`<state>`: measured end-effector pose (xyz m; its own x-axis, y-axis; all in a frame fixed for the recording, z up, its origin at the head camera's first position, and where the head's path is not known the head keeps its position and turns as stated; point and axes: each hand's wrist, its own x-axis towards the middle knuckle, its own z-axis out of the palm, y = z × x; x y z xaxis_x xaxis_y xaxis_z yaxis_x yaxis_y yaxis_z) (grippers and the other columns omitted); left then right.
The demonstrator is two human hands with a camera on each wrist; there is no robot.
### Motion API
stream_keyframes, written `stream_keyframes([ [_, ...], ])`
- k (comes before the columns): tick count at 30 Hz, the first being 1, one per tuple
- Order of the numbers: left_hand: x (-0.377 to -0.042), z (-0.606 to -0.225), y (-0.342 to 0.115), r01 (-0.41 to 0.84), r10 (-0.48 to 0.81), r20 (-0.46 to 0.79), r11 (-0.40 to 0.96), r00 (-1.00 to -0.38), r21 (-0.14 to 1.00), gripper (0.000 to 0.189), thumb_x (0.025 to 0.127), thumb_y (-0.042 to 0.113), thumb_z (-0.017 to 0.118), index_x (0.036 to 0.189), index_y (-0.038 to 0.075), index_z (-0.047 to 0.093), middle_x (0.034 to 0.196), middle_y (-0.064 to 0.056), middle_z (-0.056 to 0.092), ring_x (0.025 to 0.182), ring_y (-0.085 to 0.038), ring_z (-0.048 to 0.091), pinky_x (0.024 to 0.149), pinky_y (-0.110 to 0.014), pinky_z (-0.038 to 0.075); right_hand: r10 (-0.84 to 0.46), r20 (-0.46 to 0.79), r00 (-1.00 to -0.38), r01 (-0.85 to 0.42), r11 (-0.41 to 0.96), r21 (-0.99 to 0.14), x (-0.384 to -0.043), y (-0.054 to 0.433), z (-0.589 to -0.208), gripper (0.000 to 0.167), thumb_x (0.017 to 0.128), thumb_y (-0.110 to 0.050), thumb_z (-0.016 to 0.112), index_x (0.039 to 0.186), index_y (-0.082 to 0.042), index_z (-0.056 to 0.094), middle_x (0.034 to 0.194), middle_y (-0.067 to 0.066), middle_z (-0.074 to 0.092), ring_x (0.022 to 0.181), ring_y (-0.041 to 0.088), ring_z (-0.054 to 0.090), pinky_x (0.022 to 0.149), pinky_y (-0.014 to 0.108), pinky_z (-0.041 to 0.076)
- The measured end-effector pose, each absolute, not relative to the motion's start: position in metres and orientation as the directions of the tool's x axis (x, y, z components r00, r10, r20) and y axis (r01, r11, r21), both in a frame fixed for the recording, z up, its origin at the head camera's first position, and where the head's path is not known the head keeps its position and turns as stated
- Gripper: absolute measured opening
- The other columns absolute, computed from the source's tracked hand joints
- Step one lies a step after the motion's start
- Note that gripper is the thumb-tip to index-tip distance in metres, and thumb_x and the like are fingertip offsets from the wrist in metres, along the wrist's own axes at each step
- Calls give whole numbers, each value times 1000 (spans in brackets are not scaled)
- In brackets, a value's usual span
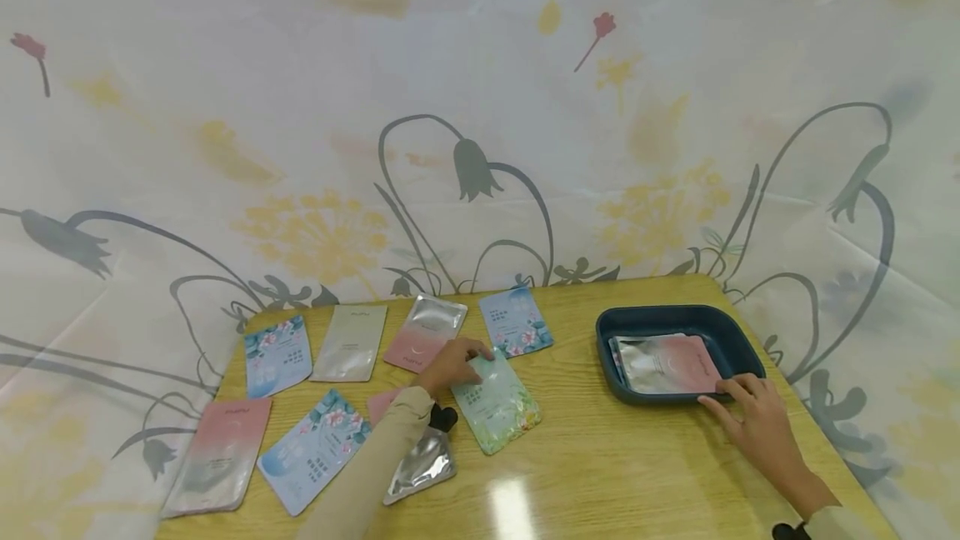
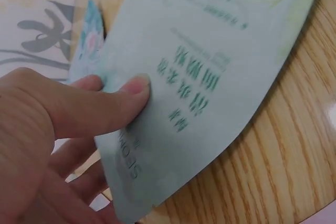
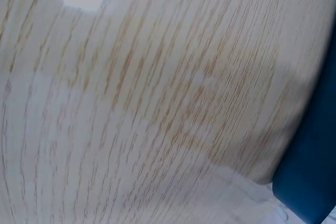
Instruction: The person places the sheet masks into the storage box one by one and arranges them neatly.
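Observation:
My left hand [image 1: 450,367] pinches one end of a pale green face mask packet [image 1: 495,407]. In the left wrist view the thumb lies on the printed face of that green packet [image 2: 210,72], with the fingers behind it. Off to the right, my right hand [image 1: 761,423] grips the near right rim of a dark blue tray [image 1: 622,390], fingers over the edge and thumb outside. Inside the tray lie a pink and silver packet [image 1: 667,363] and at least one more beneath it. The right wrist view catches the tray's side [image 3: 310,150], but not the hand.
Around the left forearm lie blue floral packets [image 1: 315,452], pink and silver packets [image 1: 221,457] and a beige packet [image 1: 350,344]. Another blue packet [image 1: 516,322] is behind the green one. The wooden table [image 1: 600,473] meets a flower-printed cloth [image 1: 480,107] at the back.

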<state>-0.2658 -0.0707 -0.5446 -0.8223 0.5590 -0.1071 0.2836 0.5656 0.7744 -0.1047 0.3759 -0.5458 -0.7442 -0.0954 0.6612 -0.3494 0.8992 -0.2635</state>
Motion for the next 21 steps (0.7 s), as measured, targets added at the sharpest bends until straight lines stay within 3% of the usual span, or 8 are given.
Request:
stream_keyframes([
  [7, -258, -531, -80, 205, 587, -205, 556, -783, 806, 28, 75, 0, 76, 100, 12, 74, 119, -6, 62, 112, -28, 54, 90, -39, 48, -90, 671, -736, -363, 889, -278, -105, 375, -545, 32, 54, -6, 85, 79, -3, 66, 81, 10, 54, 74, 31, 47, 64, 46, 35],
  [14, -249, -521, -86, 164, 651, -224, 480, -725, 862, 28, 79, -3, 70, 105, 7, 73, 122, -11, 61, 109, -30, 58, 88, -39, 50, -89, 662, -744, -356, 892, -280, -105, 376, -545, 33, 53, -3, 85, 79, -2, 66, 81, 10, 53, 75, 31, 46, 65, 46, 35],
  [21, -242, -527, -88, 108, 583, -197, 446, -788, 888, 33, 81, 1, 67, 111, 16, 72, 128, -6, 58, 120, -28, 51, 93, -39, 46, -92, 657, -748, -352, 895, -276, -105, 376, -545, 33, 53, -2, 85, 79, -2, 65, 81, 11, 53, 75, 30, 45, 66, 43, 35],
])
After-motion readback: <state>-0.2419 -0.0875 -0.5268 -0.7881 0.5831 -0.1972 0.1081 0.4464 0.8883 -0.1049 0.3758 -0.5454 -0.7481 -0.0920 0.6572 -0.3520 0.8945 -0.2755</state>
